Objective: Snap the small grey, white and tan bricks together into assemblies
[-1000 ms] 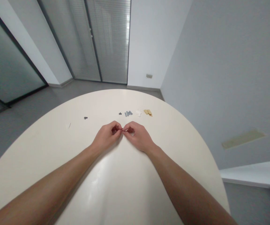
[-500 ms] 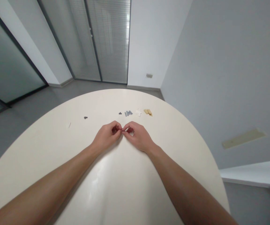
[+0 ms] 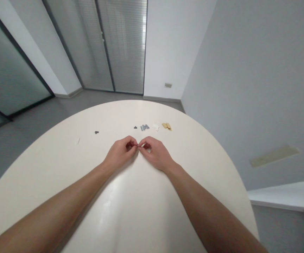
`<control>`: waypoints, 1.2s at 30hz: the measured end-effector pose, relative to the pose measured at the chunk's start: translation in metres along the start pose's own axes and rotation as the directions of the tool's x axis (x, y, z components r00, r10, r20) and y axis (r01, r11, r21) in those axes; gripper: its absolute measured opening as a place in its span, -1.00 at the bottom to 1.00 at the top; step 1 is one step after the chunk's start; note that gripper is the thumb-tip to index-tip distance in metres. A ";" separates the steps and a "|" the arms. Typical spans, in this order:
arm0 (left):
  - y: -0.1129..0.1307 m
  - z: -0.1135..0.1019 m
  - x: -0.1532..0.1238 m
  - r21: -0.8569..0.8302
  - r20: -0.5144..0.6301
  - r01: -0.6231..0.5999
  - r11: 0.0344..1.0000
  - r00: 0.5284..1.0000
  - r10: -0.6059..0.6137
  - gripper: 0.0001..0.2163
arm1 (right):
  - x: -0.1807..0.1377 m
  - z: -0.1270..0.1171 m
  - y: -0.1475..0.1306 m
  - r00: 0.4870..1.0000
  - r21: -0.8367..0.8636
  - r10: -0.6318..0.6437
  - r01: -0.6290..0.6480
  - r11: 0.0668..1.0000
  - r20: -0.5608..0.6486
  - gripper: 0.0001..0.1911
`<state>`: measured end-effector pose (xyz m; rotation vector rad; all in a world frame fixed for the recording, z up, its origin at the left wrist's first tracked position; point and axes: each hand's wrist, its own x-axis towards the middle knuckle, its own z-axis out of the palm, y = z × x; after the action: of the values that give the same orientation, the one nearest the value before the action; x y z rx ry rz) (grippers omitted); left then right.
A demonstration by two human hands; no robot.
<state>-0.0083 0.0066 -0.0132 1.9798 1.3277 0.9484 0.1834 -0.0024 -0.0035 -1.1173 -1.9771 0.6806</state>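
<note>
My left hand (image 3: 122,151) and my right hand (image 3: 154,152) meet over the middle of the table, thumb and forefinger of each pinched together. Whatever sits between the fingertips is a tiny dark bit, mostly covered and too small to name. Just beyond the hands lie a small black piece (image 3: 135,127), several grey-blue pieces (image 3: 144,127), thin white pieces (image 3: 156,127) and flat tan pieces (image 3: 167,125). To the left of my left hand are a dark piece (image 3: 96,132) and, farther out, a slim white strip (image 3: 78,141).
The round white table (image 3: 131,207) fills the lower view, its curved far edge near the glass partition (image 3: 122,45). A grey wall (image 3: 254,88) stands on the right. A white ledge (image 3: 286,195) shows beside the table at lower right.
</note>
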 end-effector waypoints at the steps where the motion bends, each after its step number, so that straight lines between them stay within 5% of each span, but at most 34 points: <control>1: 0.000 0.000 0.000 -0.008 -0.005 0.002 1.000 1.000 -0.002 -0.89 | 0.000 0.000 0.000 1.000 0.002 -0.001 0.001 1.000 -0.006 -0.93; 36: 0.006 0.000 -0.001 -0.076 -0.018 0.000 0.997 1.000 -0.002 -0.78 | 0.000 0.002 0.002 0.996 0.000 -0.042 0.042 0.999 -0.077 -0.91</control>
<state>-0.0049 0.0035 -0.0086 1.9173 1.2837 1.0042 0.1826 -0.0015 -0.0058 -1.0826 -1.9290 0.6080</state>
